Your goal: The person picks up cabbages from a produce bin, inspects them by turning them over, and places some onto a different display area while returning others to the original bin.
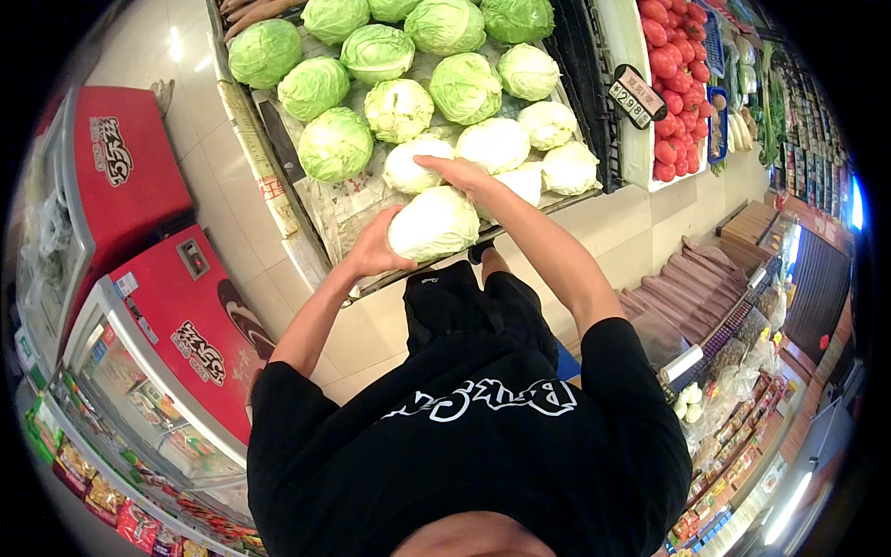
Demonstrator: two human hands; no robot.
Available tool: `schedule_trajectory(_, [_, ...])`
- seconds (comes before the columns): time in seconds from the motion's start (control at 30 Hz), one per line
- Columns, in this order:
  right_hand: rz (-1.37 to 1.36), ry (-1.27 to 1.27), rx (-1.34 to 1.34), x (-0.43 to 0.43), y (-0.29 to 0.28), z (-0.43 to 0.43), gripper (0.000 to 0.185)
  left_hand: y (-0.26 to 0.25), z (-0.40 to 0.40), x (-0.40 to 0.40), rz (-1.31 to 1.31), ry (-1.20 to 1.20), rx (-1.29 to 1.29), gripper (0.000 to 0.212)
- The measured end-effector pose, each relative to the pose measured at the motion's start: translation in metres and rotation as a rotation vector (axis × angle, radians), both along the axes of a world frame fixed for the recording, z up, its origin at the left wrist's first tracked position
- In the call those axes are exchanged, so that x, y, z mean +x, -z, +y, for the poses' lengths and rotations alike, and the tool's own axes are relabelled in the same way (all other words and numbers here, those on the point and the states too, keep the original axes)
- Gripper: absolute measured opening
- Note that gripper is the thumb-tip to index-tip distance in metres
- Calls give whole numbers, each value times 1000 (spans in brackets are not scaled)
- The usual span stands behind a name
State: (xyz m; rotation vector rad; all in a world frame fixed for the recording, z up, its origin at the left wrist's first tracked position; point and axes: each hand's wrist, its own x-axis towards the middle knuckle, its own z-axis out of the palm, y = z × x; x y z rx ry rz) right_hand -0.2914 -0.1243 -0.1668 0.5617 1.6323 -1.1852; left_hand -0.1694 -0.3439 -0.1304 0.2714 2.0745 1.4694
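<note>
A pale green-white cabbage lies at the near edge of the display stand. My left hand grips its left side, thumb and fingers spread around it. Just beyond it, my right hand reaches in from the right, with a digit lying across another pale cabbage. The rest of its fingers are hidden among the cabbages, so its hold cannot be told. Several more pale cabbages sit to the right, and greener ones lie farther back and left.
The stand has a raised left edge and newspaper lining. Red tomatoes fill a white foam box at right, beside a price sign. Red chest freezers stand left. Shelves with packaged goods are at lower right.
</note>
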Motion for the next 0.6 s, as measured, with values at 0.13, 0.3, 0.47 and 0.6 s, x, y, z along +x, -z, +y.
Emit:
schedule_trajectory(0.13, [32, -17, 34, -3, -15, -7, 92, 1, 1, 3, 11, 1, -16, 98])
schedule_trajectory(0.3, [63, -10, 50, -2, -14, -6, 90, -6, 7, -1, 30, 17, 11, 96])
schedule_trajectory(0.47, [75, -16, 77, 1, -2, 1, 93, -2, 12, -3, -4, 26, 30, 98])
schedule_trajectory(0.6, [99, -69, 131, -1, -30, -8, 100, 15, 11, -1, 15, 24, 35, 100])
